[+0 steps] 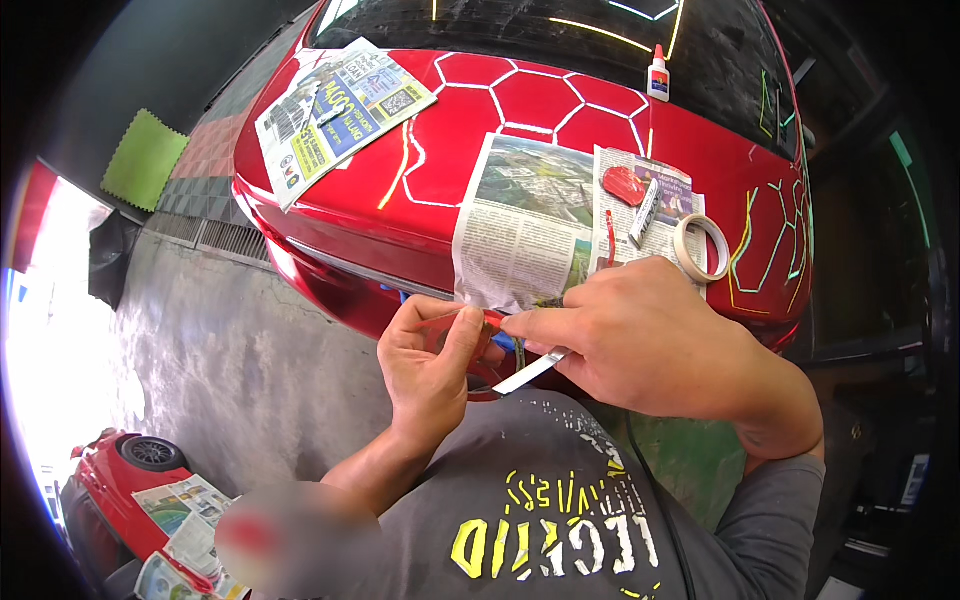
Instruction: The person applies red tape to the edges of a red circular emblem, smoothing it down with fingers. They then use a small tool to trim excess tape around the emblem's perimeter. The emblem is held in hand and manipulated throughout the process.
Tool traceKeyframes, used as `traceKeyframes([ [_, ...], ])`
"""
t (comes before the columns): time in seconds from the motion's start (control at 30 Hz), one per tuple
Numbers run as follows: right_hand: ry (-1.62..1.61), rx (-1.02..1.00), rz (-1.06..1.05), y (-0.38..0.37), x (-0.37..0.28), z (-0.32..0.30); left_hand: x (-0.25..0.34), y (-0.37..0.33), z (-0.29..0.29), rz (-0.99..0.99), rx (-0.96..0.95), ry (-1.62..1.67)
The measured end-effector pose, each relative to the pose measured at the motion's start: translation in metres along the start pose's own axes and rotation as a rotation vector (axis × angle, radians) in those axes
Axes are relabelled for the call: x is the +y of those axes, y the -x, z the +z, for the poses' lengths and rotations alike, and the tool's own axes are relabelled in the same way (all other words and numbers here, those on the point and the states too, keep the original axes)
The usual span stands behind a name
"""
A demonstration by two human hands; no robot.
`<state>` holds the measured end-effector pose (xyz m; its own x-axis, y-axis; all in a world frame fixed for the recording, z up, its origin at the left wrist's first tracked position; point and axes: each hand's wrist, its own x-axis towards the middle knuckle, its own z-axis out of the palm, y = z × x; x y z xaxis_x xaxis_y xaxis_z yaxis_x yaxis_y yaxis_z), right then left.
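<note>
Over the car's rear edge, my left hand [430, 365] pinches a thin, glossy red piece [438, 323] between thumb and fingers. My right hand [640, 335] comes in from the right, its fingertips touching the red piece's right end. A flat silvery strip with a slanted end [530, 371] sticks out from under the right fingers, pointing down and left; its kind I cannot make out. Just beyond the hands, a newspaper sheet [520, 240] lies on the red car [450, 130]. On the paper are a crumpled red piece [625, 185], a narrow red strip [611, 238] and a small silvery tube-like thing [645, 212].
A roll of masking tape [681, 245] rests at the newspaper's right edge. Near the rear window stands a white glue bottle [658, 82] with a red cap. Another newspaper [345, 115] covers the car's left corner. At lower left is a red car part or model [110, 480] with a black wheel.
</note>
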<state>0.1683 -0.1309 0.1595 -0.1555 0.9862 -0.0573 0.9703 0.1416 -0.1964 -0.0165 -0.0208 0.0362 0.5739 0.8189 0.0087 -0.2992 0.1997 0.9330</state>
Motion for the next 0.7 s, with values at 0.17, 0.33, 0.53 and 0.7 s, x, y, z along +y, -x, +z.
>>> traceKeyframes([
  [0.17, 0.014, 0.019, 0.015, 0.0, 0.002, 0.003, 0.0, -0.003, 0.0, -0.008, -0.011, -0.018],
  [0.33, 0.026, 0.084, 0.002, -0.001, -0.005, 0.006, 0.002, -0.004, 0.0, -0.076, 0.018, 0.065],
  [0.53, 0.054, 0.165, -0.029, 0.0, -0.012, 0.006, 0.005, -0.005, -0.007, -0.137, -0.037, 0.292],
  [0.7, 0.077, 0.166, -0.02, 0.004, -0.013, 0.011, 0.005, -0.003, -0.012, -0.175, -0.079, 0.283],
])
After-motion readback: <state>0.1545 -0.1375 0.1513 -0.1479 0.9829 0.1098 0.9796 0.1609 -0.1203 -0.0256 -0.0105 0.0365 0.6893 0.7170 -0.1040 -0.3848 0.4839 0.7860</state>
